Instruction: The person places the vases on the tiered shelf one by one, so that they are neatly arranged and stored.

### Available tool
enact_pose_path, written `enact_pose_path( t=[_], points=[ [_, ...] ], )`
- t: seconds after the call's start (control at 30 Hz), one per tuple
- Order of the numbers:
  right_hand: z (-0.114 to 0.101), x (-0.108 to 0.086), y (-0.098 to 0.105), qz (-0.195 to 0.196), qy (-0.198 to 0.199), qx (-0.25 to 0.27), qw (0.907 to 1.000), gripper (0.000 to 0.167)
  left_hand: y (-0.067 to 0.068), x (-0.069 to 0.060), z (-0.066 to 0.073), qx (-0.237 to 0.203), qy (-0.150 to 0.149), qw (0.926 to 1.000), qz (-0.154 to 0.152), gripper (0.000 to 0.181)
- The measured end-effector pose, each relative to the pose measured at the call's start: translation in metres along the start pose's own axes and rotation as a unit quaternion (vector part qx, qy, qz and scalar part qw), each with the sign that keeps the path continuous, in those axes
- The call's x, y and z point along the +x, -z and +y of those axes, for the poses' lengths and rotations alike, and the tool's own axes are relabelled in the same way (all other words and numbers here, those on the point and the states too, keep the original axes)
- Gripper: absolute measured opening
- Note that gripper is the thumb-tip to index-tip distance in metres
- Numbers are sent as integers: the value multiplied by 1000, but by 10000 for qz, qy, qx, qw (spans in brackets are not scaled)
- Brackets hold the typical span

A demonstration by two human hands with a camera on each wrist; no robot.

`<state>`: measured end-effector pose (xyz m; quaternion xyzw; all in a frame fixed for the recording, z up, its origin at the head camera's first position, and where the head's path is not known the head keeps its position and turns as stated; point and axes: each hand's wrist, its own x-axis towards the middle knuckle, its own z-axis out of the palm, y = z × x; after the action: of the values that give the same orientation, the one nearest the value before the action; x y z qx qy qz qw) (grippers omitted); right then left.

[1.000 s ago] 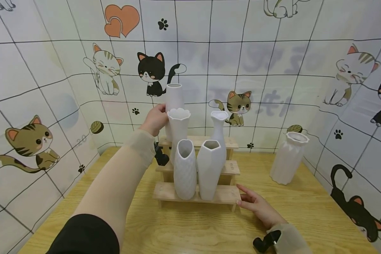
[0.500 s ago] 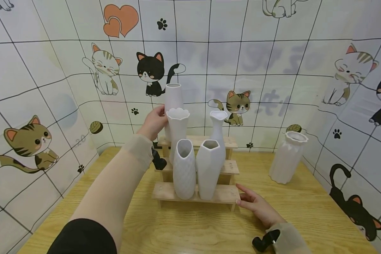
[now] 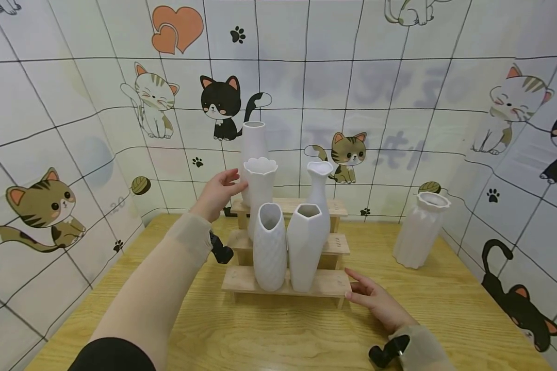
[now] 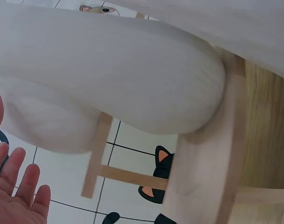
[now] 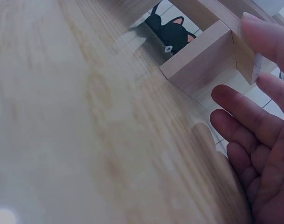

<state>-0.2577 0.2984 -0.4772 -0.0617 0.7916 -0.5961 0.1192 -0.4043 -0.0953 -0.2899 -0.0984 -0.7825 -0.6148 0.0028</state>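
A three-step wooden stand (image 3: 322, 281) bears several white vases. The tall cylindrical vase (image 3: 254, 139) rises at the back left, partly hidden by a vase with a scalloped rim (image 3: 261, 181). Beside that cylinder is my left hand (image 3: 216, 193), its fingers extended; in the left wrist view the fingers (image 4: 27, 182) hold nothing. A diamond-textured vase (image 3: 270, 252) and a faceted vase (image 3: 304, 247) share the lowest step. Behind them a slim-necked vase (image 3: 319, 188) has a flared mouth. My right hand (image 3: 376, 304) pinches the lowest step's right end between thumb and finger.
Another white vase with a ruffled neck (image 3: 420, 232) stands apart on the wooden table (image 3: 278, 335), to the right. A cat-print tiled backdrop (image 3: 283, 77) closes in the back and both sides.
My left hand has let go of the tall cylindrical vase and moved slightly down and left. That vase stays in place. The right hand keeps its hold on the stand.
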Motion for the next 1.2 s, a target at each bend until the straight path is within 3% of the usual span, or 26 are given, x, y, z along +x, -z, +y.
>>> enact_pose_path(
  t=[0.13, 0.27, 0.67, 0.97, 1.2],
  points=[
    [0, 0, -1, 65, -79, -21, 9999, 73, 5, -3, -12, -104, 97, 9999, 53, 76],
    [0, -1, 0, 55, -57, -42, 10000, 73, 9, -8, -23, -195, 12, 9998, 47, 73],
    [3, 2, 0, 130, -158, 15, 9998, 73, 17, -34, -67, -379, -114, 9990, 228, 67],
    [1, 1, 0, 172, -204, -46, 9996, 73, 26, -58, -109, -403, 99, 9989, 197, 69],
    [1, 1, -1, 172, -161, -42, 9997, 73, 24, -79, -137, -450, 348, 9983, 118, 70]
  ],
)
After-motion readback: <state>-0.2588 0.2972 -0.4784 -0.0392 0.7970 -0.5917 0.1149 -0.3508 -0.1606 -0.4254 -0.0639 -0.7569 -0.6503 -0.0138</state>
